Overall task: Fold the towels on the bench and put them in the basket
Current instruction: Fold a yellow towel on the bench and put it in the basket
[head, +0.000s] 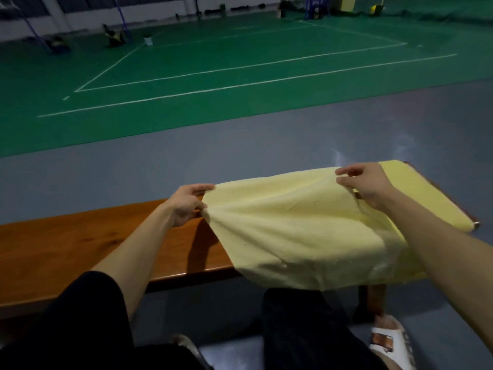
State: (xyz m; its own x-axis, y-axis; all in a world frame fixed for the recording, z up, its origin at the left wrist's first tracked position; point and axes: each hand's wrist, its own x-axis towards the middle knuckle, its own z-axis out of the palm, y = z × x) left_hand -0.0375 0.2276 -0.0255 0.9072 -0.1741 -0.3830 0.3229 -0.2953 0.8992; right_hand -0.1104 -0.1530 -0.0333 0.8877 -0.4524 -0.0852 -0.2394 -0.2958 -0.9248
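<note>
A pale yellow towel [293, 231] is lifted above the right half of a brown wooden bench [80, 244]. My left hand [186, 204] pinches its left corner and my right hand [365, 182] pinches its far right edge. The cloth sags between them and its near edge hangs over the bench's front. More yellow towel [426, 193] lies flat on the bench's right end, behind my right forearm. No basket is in view.
My dark-trousered legs and white sandals [392, 343] are in front of the bench on a grey floor [133, 177]. Beyond lies a green court [213, 62] with white lines. Bags and gear [114, 37] sit far off by the wall.
</note>
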